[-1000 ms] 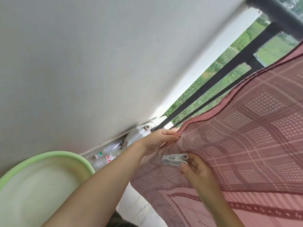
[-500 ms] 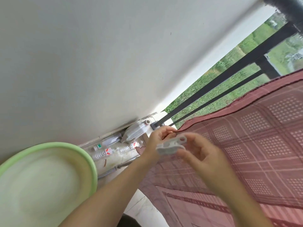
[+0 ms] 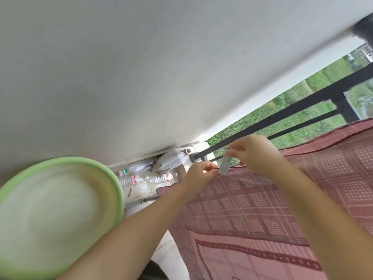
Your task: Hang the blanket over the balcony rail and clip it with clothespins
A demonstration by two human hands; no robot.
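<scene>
A dusty-pink checked blanket [image 3: 282,199] hangs over the black balcony rail [image 3: 302,104], covering its right part. My left hand [image 3: 198,174] pinches the blanket's top left corner at the rail. My right hand [image 3: 254,152] holds a white clothespin [image 3: 225,165] upright by its upper end, its lower end at the blanket's top edge just right of my left fingers. Whether the pin's jaws are around the fabric is blurred.
A pale green plastic basin [image 3: 113,182] fills the lower left, close to my left forearm. Plastic bottles [image 3: 141,179] and a white container [image 3: 171,161] lie on the floor by the grey wall [image 3: 141,77]. Grass lies beyond the rail.
My right hand rose from below the blanket's edge to above it, turning the clothespin from lying flat to upright at the edge. My left hand kept its hold on the corner.
</scene>
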